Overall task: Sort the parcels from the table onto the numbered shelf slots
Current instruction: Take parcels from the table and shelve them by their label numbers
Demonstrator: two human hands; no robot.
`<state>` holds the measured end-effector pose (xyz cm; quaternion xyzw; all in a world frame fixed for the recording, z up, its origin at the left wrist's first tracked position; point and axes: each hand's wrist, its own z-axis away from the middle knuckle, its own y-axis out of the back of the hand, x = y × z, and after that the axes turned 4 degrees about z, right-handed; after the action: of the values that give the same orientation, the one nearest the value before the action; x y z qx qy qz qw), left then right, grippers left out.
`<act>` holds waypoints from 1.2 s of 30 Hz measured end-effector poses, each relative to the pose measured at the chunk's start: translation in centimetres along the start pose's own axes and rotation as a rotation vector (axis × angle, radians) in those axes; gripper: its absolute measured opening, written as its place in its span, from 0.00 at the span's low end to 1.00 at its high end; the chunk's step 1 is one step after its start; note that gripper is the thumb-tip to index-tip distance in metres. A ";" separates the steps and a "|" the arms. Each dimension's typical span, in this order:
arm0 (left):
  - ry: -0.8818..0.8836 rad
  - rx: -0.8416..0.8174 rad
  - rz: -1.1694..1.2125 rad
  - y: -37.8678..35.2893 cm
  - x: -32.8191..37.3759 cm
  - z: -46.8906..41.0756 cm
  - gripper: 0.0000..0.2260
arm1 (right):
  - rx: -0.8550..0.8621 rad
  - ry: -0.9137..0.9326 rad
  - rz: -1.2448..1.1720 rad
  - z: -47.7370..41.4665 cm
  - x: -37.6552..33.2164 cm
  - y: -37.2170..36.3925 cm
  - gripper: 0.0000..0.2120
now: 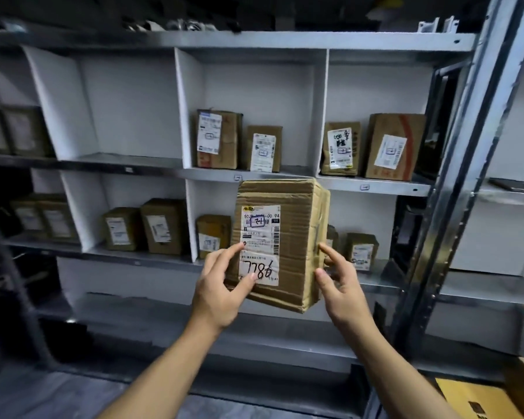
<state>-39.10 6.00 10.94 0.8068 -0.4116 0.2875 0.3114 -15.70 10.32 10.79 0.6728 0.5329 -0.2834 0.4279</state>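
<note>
**newbie:** which step's this?

**me:** Placing. Brown cardboard parcel (297,237) marked 7786 hangs before the lower middle slot (215,198) of the grey metal shelf (254,40). My left hand (221,285) has a pinching grip on its edge, and my right hand (342,285) presses straightish fingers on its side. Next, I reckon: match a slot tag (238,177), slide it in.

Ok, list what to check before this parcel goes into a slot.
1. Grip: parcel held between left hand, thumb on its front, and right hand against its right side: ok.
2. Label facing the camera, handwritten 7786 legible: ok.
3. Slot number match: shelf-edge tag too small to read: cannot tell.
4. Room in lower middle slot: small box at its left, rest hidden behind the parcel: cannot tell.
</note>
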 end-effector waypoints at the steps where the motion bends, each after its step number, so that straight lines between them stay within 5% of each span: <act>1: 0.000 0.014 -0.025 1.3 -0.5 -0.3 0.23 | -0.013 -0.001 0.038 -0.4 -0.6 -1.4 0.20; 5: -0.008 0.058 -0.097 7.0 -2.6 -1.4 0.25 | -0.131 -0.059 -0.056 -2.4 -3.5 -7.3 0.17; 9: -0.007 0.087 -0.186 13.3 -4.9 -3.4 0.24 | -0.293 -0.050 -0.276 -3.7 -6.8 -14.3 0.29; 20: -0.058 0.108 -0.356 27.9 -9.4 -8.4 0.25 | -0.108 0.079 -0.251 -6.5 -15.0 -32.3 0.36; 30: -0.091 0.007 -0.517 36.9 -11.9 -13.9 0.26 | -0.088 0.037 -0.322 -11.8 -17.6 -40.5 0.37; 36: -0.075 -0.011 -0.858 41.6 -14.8 -18.1 0.23 | -0.107 0.077 -0.301 -17.6 -17.8 -44.8 0.36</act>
<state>-85.27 7.16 22.90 0.9131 -0.0516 0.1001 0.3920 -64.84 20.32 21.74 0.5719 0.6581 -0.2894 0.3951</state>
